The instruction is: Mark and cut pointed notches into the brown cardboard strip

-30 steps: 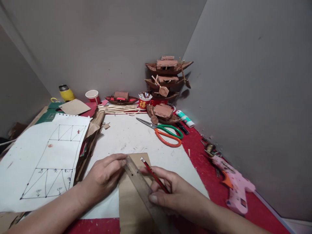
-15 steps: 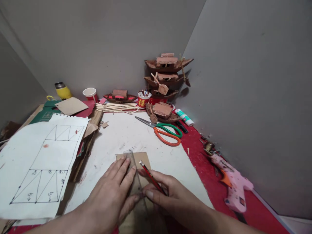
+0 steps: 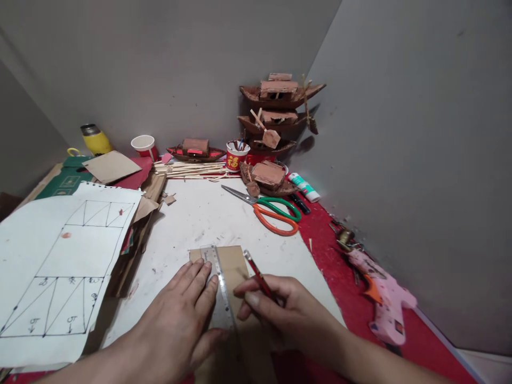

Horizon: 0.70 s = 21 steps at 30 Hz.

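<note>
Ruler (image 3: 224, 298) near left edge of cardboard (image 3: 236, 264)

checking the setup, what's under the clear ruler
The brown cardboard piece shows through the ruler, lying on the white sheet. The left hand presses flat on the ruler's near end, hiding what lies beneath. The right hand holds a red pencil beside it.

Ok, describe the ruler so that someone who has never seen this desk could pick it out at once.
On the white board mid-desk, a brown cardboard strip lies at the near edge. The ruler runs lengthwise along it, under the left hand, just left of the red pencil held by the right hand. It alone is see-through, with printed marks.
</note>
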Tool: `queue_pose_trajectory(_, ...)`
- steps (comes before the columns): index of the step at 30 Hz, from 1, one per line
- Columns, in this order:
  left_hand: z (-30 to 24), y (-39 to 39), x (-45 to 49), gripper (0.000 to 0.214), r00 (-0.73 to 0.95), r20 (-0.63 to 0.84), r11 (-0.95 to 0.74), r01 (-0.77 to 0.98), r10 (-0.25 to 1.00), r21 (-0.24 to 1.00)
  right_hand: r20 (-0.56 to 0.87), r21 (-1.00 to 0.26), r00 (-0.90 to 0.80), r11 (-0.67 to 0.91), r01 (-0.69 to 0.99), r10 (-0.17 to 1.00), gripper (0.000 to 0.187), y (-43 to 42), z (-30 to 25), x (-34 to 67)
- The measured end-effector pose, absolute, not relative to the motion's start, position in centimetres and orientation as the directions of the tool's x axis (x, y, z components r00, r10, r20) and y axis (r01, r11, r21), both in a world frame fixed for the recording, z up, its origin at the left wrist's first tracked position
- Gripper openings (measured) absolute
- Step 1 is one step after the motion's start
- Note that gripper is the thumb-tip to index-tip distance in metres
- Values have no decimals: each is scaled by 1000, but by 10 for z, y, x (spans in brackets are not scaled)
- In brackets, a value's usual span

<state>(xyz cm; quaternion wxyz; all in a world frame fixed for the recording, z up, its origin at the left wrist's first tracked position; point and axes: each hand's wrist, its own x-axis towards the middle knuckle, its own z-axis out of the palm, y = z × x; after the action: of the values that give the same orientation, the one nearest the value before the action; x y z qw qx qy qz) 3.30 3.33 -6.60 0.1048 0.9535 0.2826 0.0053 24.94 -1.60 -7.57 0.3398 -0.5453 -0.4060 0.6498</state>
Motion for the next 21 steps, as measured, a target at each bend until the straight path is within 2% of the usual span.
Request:
queue_pose_trajectory(4, -71, 32, 31, 62, 835, -21, -811, 540, 550, 223, -355, -925, -79, -362, -112, 932, 49, -10, -78, 254)
queue_pose_trajectory(10, -79, 33, 26, 89, 779, 25, -739, 584, 626, 336, -377, -905, 0, -368, -212, 926, 38, -3, -74, 257)
queue_pose_trajectory(13, -78, 36, 25, 95, 768, 8, -714, 591, 640, 376, -369, -918, 14, -363, -158, 929, 29, -3, -74, 256)
queue_pose_trajectory(18, -78, 42, 24, 103, 753, -17, -678, 602, 658, 421, -319, -946, 51, -322, 45, 946, 24, -5, -73, 257)
queue_pose_trajectory(21, -80, 46, 24, 108, 744, -35, -662, 613, 667, 432, -315, -948, 39, -316, 20, 948, 25, -5, -70, 256)
